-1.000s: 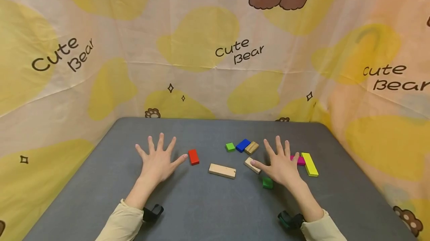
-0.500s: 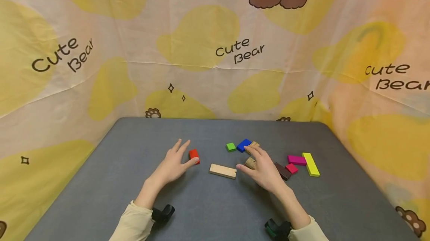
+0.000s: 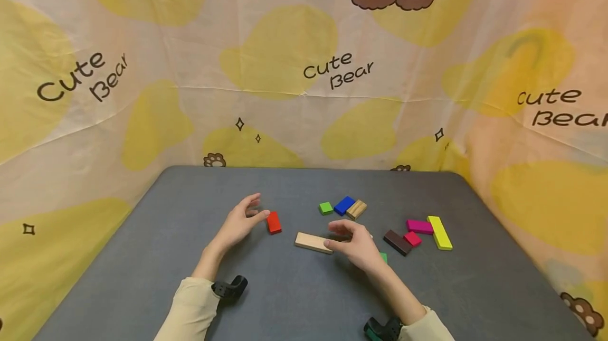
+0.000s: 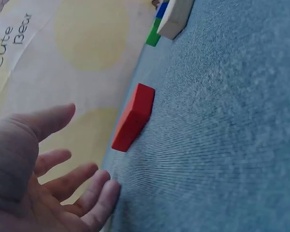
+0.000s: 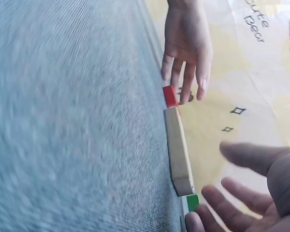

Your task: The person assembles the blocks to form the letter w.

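L hand (image 3: 239,225), thumb & fingers loosely bent w/ a wide gap, holds nothing; it's just off the red rectangular block (image 3: 274,223), at that block's 9–10 o'clock (12 = far table edge). R hand (image 3: 358,248), thumb & fingertips well apart, also nothing gripped, is over the 3 o'clock end of the long pale wooden block (image 3: 309,242); can't tell if it touches. Red one lies at the pale one's 10 o'clock.

At R hand's 12: small lime-green block (image 3: 325,208), blue rectangular block (image 3: 344,206), striped brown wooden block (image 3: 356,209), in a row. At its 3: dark brown rectangular block (image 3: 397,243), small crimson block (image 3: 412,239), magenta rectangular block (image 3: 419,226), long yellow block (image 3: 439,233). At approx. 4: green block (image 3: 383,257), partly hidden. All on grey table (image 3: 475,288).
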Demonstrator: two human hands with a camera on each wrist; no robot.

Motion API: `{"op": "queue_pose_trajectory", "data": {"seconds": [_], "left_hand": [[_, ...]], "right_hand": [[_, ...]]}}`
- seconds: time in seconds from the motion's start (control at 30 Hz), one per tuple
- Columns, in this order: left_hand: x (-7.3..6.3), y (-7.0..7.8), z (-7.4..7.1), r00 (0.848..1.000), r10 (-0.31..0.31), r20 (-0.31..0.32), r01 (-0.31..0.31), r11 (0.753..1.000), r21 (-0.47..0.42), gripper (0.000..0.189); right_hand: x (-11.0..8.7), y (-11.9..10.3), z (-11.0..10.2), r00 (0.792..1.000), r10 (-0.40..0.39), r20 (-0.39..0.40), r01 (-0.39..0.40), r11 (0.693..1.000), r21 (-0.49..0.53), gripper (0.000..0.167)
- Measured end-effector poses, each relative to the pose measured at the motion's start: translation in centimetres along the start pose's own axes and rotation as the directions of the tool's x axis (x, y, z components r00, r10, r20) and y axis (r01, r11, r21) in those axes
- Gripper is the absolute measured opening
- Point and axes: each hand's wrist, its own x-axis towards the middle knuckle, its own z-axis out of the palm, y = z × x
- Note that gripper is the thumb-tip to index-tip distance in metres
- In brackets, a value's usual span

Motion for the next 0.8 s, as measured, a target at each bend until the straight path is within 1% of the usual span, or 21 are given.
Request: {"op": "queue_pose_trajectory", "data": {"seconds": [0.07, 0.13, 0.27, 0.37, 0.53, 0.6, 0.8], "left_hand": [[0.1, -0.4, 0.0, 1.000, -0.001, 0.007, 0.001, 1.000, -0.024, 0.067], [0.2, -0.6, 0.1, 1.000, 0.010, 0.014, -0.009, 1.000, -0.029, 0.062], [0.3, -0.7, 0.3, 1.000, 0.024, 0.016, -0.023, 0.999, -0.033, 0.056], [0.5, -0.7, 0.6, 0.999, 0.033, 0.004, -0.033, 0.999, -0.031, 0.053], [0.4, -0.8, 0.9, 0.999, 0.020, -0.039, -0.022, 0.999, -0.034, 0.049], [0.4, -0.9, 1.0, 0.998, 0.012, -0.057, -0.014, 0.999, -0.038, 0.048], [0.3, -1.1, 1.2, 0.997, 0.020, -0.079, -0.022, 0.999, -0.031, 0.045]], "right_hand": [[0.2, 0.0, 0.2, 0.999, 0.022, -0.024, -0.022, 1.000, -0.017, 0.039], [0.4, 0.0, 0.3, 0.998, 0.047, -0.037, -0.047, 0.999, -0.016, 0.036], [0.6, 0.0, 0.5, 0.996, 0.088, 0.000, -0.088, 0.996, 0.030, 0.034], [0.8, 0.2, 0.6, 0.997, 0.067, 0.041, -0.069, 0.996, 0.047, 0.034], [1.0, 0.5, 0.8, 0.995, -0.006, 0.096, 0.004, 1.000, 0.018, 0.034], [1.1, 0.6, 0.9, 0.994, -0.011, 0.112, 0.010, 1.000, 0.009, 0.034], [1.1, 0.9, 1.0, 0.992, -0.009, 0.124, 0.008, 1.000, 0.010, 0.034]]}}
